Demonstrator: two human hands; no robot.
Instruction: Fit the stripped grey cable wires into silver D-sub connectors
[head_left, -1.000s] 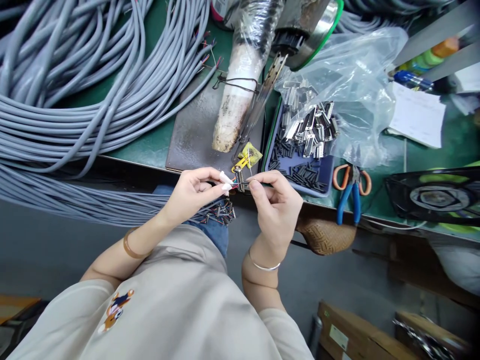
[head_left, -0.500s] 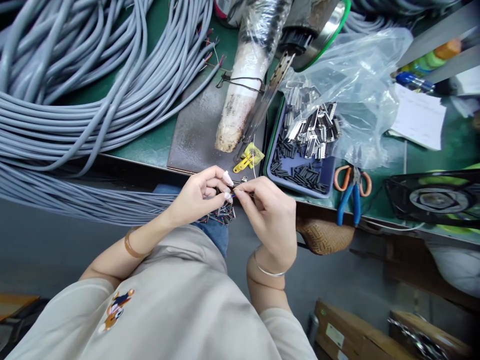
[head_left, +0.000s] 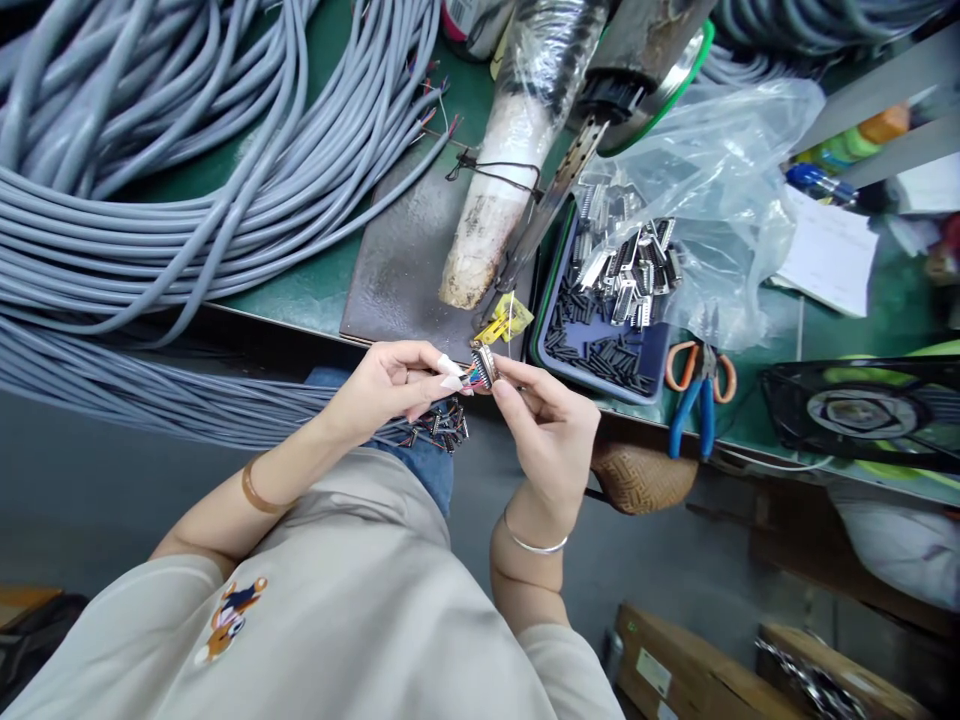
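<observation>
Two pinches: I'm gripping colored wires [head_left: 471, 378] with the left hand [head_left: 381, 388] and a D-sub connector [head_left: 484, 366] with the right hand [head_left: 551, 432].

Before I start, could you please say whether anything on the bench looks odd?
Yes: the white tube over the dark plate has brown stains at its near end, unlike the whiter part behind; I cannot tell the cause.

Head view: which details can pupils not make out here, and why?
- Connector, head view: partly hidden by the right hand.
- Coloured wires, head view: too small to count, partly hidden by the left hand.
- Tray connectors, head view: some obscured by the plastic bag.
- Grey cables, head view: cut off by the left edge.
- Paper, head view: any writing too faint to read.
</observation>
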